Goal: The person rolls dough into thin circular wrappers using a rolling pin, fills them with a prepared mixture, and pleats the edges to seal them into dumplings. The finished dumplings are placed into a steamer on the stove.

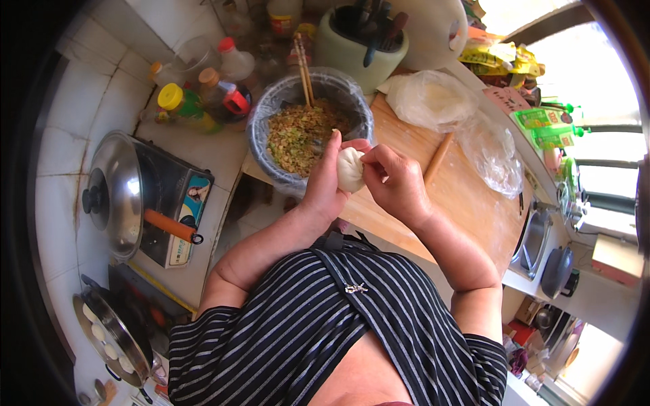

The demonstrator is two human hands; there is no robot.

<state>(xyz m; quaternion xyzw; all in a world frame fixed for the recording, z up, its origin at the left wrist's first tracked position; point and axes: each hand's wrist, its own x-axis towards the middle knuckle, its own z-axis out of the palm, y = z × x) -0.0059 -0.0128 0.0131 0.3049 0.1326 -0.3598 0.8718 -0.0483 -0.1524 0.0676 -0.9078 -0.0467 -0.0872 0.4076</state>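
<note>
A round, pleated dough bun (350, 170) sits cupped in my left hand (327, 177), whose thumb points up along its side. The fingertips of my right hand (398, 180) pinch the pleats on the bun's right side. Just behind my left hand stands a plastic-lined basin (259, 147) of chopped filling (294, 137). A pair of wooden chopsticks (304, 71) stands upright in the filling. To the right, a thin rolling pin (437, 157) lies on the floured wooden board (406, 218), beyond my right hand.
Clear plastic bags (431, 99) lie on the board's far side. A lidded pan (119, 198) with an orange handle sits on a portable cooker (167, 188) at left. Condiment bottles (226, 99) and a pale green utensil holder (337, 61) stand behind. At lower left, a steamer pan (114, 335) holds several buns.
</note>
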